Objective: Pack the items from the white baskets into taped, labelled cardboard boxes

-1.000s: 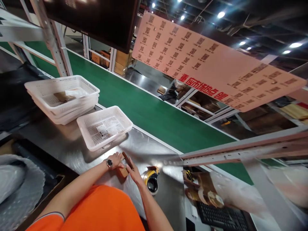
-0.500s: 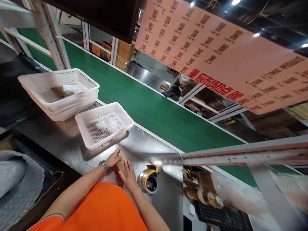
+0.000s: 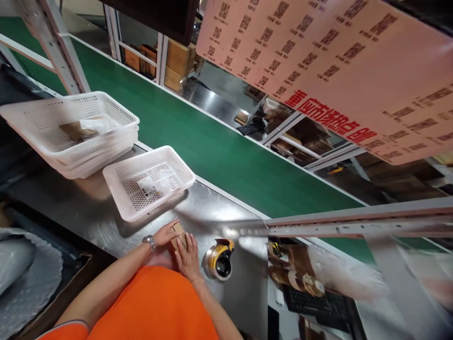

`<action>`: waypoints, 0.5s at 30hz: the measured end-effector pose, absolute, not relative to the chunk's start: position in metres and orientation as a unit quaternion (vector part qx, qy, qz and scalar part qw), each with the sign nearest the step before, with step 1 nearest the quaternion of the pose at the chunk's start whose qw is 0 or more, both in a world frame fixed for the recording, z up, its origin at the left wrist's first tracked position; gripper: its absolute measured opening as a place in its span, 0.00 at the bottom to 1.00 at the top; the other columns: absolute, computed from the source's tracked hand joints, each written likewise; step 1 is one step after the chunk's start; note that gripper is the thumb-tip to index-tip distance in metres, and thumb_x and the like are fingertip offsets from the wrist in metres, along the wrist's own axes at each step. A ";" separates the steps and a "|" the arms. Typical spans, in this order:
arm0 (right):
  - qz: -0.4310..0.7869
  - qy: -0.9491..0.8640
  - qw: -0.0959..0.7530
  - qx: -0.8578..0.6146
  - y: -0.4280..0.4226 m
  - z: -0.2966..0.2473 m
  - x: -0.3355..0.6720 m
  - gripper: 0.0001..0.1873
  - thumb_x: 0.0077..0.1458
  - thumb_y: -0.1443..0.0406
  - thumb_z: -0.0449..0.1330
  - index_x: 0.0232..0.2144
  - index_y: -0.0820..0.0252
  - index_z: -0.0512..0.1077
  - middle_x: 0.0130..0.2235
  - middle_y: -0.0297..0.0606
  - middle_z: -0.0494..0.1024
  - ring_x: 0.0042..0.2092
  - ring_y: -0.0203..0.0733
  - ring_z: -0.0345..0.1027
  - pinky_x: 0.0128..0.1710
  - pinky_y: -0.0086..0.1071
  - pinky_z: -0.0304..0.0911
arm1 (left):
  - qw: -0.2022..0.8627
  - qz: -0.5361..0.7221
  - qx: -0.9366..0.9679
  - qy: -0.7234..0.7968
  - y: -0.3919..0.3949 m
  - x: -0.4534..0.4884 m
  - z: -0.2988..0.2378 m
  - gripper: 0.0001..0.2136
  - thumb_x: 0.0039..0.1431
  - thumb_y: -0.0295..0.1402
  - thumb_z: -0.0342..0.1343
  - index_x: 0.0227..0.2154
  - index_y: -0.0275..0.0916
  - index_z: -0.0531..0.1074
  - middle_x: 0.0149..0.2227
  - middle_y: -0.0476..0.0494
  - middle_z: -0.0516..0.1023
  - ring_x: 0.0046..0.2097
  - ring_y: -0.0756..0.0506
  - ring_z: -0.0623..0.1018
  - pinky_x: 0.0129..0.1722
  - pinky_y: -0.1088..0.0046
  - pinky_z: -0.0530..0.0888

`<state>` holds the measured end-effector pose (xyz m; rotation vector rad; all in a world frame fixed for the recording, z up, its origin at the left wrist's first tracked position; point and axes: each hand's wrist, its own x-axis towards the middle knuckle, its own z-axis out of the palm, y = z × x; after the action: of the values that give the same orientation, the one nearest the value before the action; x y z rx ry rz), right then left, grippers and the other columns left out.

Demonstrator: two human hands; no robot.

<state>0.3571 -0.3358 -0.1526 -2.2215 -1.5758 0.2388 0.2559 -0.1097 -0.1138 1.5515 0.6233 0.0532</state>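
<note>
A small brown cardboard box (image 3: 179, 230) lies on the metal table close to my body. My left hand (image 3: 165, 234), with a metal watch at the wrist, grips its left side. On the box's near right side rests my right hand (image 3: 188, 259), its fingers lying along the cardboard and holding it. The hands hide part of the box. Just right of my right hand is a tape dispenser (image 3: 213, 257) with a yellow and black part. Beyond the hands, a white plastic basket (image 3: 116, 186) contains small clear packets with a label.
A stack of white baskets (image 3: 122, 134) stands at the left, the top one holding a brown packet. Behind the table runs a green conveyor belt (image 3: 212, 156). A metal rail (image 3: 354, 222) and a keyboard (image 3: 318, 304) are at right. Bubble wrap (image 3: 31, 274) lies at lower left.
The camera view has shifted slightly, so the baskets sit further left. Both hands remain on the cardboard box, with more of its top and a dark line on it showing now.
</note>
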 end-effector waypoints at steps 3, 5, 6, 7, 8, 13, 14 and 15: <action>0.051 -0.572 0.203 -0.793 -0.340 -0.154 0.354 0.30 0.74 0.62 0.59 0.74 0.43 0.72 0.80 0.50 0.65 0.82 0.72 0.51 0.75 0.84 0.56 | 0.661 0.012 0.696 0.280 -0.111 0.256 -0.113 0.35 0.71 0.47 0.62 0.76 0.40 0.71 0.75 0.33 0.77 0.73 0.36 0.78 0.77 0.54 0.73; 0.026 -0.565 0.200 -0.800 -0.342 -0.153 0.350 0.31 0.74 0.62 0.59 0.76 0.45 0.70 0.80 0.51 0.64 0.83 0.72 0.49 0.75 0.84 0.56 | 0.648 0.017 0.707 0.282 -0.113 0.256 -0.114 0.32 0.72 0.45 0.60 0.75 0.41 0.71 0.77 0.35 0.75 0.76 0.37 0.74 0.80 0.55 0.68; 0.018 -0.558 0.199 -0.805 -0.342 -0.153 0.347 0.31 0.75 0.63 0.59 0.76 0.46 0.68 0.81 0.52 0.63 0.83 0.71 0.49 0.76 0.83 0.56 | 0.646 0.020 0.709 0.282 -0.114 0.257 -0.114 0.31 0.73 0.44 0.59 0.75 0.41 0.71 0.78 0.35 0.73 0.77 0.37 0.73 0.81 0.55 0.67; 0.013 -0.549 0.199 -0.812 -0.342 -0.153 0.345 0.32 0.75 0.62 0.59 0.77 0.47 0.67 0.81 0.53 0.63 0.83 0.71 0.50 0.76 0.81 0.57 | 0.644 0.021 0.710 0.283 -0.116 0.257 -0.115 0.31 0.73 0.44 0.58 0.74 0.40 0.70 0.78 0.33 0.73 0.78 0.37 0.73 0.81 0.55 0.66; 0.013 -0.538 0.201 -0.819 -0.341 -0.152 0.343 0.32 0.75 0.62 0.59 0.77 0.49 0.66 0.80 0.54 0.63 0.82 0.70 0.51 0.76 0.79 0.58 | 0.643 0.018 0.710 0.287 -0.117 0.258 -0.115 0.30 0.73 0.43 0.57 0.74 0.39 0.70 0.78 0.32 0.72 0.77 0.37 0.73 0.81 0.55 0.66; 0.087 -0.470 0.192 -0.857 -0.332 -0.145 0.338 0.32 0.73 0.63 0.59 0.76 0.53 0.68 0.77 0.58 0.68 0.78 0.72 0.59 0.76 0.77 0.60 | 0.635 -0.005 0.710 0.304 -0.121 0.262 -0.115 0.30 0.73 0.39 0.56 0.75 0.39 0.68 0.76 0.32 0.73 0.75 0.38 0.75 0.79 0.57 0.69; 0.102 -0.458 0.185 -0.864 -0.330 -0.144 0.338 0.33 0.72 0.63 0.60 0.76 0.54 0.68 0.77 0.58 0.68 0.78 0.73 0.59 0.76 0.77 0.59 | 0.638 -0.007 0.708 0.303 -0.120 0.262 -0.115 0.30 0.73 0.39 0.56 0.75 0.39 0.67 0.76 0.32 0.73 0.75 0.38 0.75 0.79 0.56 0.69; 0.107 -0.449 0.178 -0.869 -0.329 -0.144 0.337 0.34 0.70 0.64 0.61 0.76 0.54 0.69 0.77 0.59 0.68 0.78 0.74 0.59 0.76 0.77 0.59 | 0.641 -0.007 0.706 0.302 -0.120 0.262 -0.115 0.30 0.73 0.38 0.56 0.74 0.39 0.67 0.76 0.32 0.73 0.75 0.38 0.74 0.79 0.55 0.69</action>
<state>0.3375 -0.3286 -0.1435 -2.4586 -1.2694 0.3037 0.2623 -0.1199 -0.1154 1.6085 0.6880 -0.0168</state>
